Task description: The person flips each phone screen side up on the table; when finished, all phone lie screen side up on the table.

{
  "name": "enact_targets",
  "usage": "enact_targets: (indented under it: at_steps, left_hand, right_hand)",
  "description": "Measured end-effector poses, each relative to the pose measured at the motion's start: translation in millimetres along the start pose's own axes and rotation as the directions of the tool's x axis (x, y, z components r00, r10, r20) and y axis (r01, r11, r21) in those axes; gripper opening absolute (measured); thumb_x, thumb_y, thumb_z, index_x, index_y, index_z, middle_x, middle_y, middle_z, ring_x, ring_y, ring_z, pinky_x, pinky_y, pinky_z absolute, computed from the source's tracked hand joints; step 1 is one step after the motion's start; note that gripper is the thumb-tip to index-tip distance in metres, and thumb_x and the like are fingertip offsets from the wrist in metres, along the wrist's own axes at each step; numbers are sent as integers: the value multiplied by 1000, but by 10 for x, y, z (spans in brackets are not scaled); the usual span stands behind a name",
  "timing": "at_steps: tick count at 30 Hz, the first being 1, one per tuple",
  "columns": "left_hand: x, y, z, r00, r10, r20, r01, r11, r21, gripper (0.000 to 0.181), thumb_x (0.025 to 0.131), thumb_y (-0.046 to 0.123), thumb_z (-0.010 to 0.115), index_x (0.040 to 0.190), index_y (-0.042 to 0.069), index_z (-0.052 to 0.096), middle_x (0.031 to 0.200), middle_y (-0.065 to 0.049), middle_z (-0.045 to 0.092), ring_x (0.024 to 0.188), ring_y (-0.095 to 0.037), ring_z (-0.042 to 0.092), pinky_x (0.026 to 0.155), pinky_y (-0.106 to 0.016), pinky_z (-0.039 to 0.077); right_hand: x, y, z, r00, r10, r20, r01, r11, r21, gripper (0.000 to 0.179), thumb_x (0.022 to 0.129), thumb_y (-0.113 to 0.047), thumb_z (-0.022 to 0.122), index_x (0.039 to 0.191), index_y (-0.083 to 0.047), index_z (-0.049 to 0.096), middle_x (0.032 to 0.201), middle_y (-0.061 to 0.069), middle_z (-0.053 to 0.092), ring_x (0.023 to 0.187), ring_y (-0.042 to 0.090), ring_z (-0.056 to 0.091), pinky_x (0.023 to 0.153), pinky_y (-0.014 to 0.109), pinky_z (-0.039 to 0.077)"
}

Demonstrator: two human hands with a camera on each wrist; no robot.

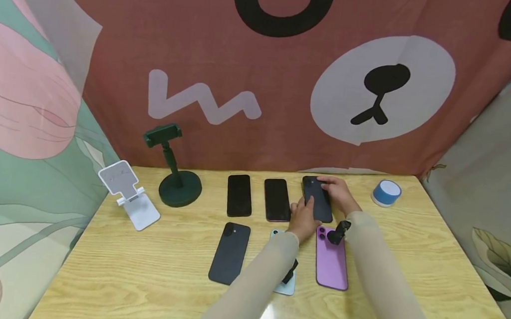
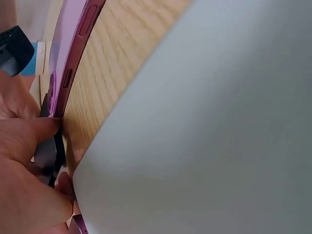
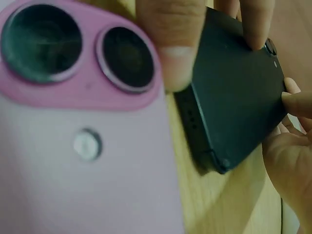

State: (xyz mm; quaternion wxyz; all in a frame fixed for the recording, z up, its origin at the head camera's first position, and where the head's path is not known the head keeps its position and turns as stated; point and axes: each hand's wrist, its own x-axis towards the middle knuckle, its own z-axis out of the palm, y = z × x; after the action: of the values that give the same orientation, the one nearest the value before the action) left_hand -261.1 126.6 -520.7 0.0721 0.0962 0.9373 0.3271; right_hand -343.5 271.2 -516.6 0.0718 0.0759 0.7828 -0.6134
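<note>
The left hand and right hand both grip the same dark phone; from my end I see fingers at its edges, the left hand at its left side and the right hand over its right side and far end. That phone is at the right end of the back row, back face up; I can't tell from my feeds whether it lies flat or is tipped slightly. Just in front of it I have the purple phone, camera side up. Left of that, the pale phone is partly hidden by the left sleeve, and further left a grey phone shows its back. Behind these I make out a leftmost black phone and a middle black phone, side by side. Out to the right sits a blue cylinder with a white top. Well off to the left I see a green stand and a white stand. All these things are on the wooden surface, with a reddish-brown cloth hanging behind
</note>
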Motion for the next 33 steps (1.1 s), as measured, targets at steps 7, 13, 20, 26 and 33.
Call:
enact_targets:
  at_steps: [7,13,20,26,33]
  left_hand:
    - [1,-55,-122,995,96,-32,-99,992,-82,78,79,18,77,145,8,38,139,-15,45,124,-27,44,103,-31,37]
    - [-16,-97,-185,995,99,-18,-100,961,-259,75,80,14,75,145,7,39,132,-16,51,120,-24,50,101,-30,39]
    - [-29,-120,-251,995,102,-3,-94,897,-433,76,80,13,76,145,11,38,132,-18,49,120,-24,49,99,-29,40]
    - [-80,-105,-341,992,113,51,-55,770,-636,78,81,4,72,148,12,33,135,-17,43,119,-23,52,84,-21,48]
    - [-161,-122,-486,985,139,100,-27,703,-710,77,83,3,71,148,16,32,139,-13,46,116,-21,56,82,-28,51]
  right_hand:
    - [-57,-69,-71,1000,-9,-12,10,999,47,40,97,1,42,137,7,44,145,25,35,132,33,34,106,42,32]
    - [-103,-90,-169,1000,18,23,-21,994,105,42,99,-2,40,141,5,39,150,22,28,136,31,29,108,43,28]
    - [-162,-144,-267,998,39,52,-45,991,126,43,100,-8,43,143,-1,39,153,16,23,137,29,27,107,44,30]
    - [-289,-267,-289,997,14,81,-31,977,210,46,99,-11,48,143,-3,38,136,9,41,111,12,50,91,26,46]
    - [-483,-418,-312,986,-59,154,10,953,303,39,98,-6,47,136,-4,43,101,-2,40,75,8,45,67,21,46]
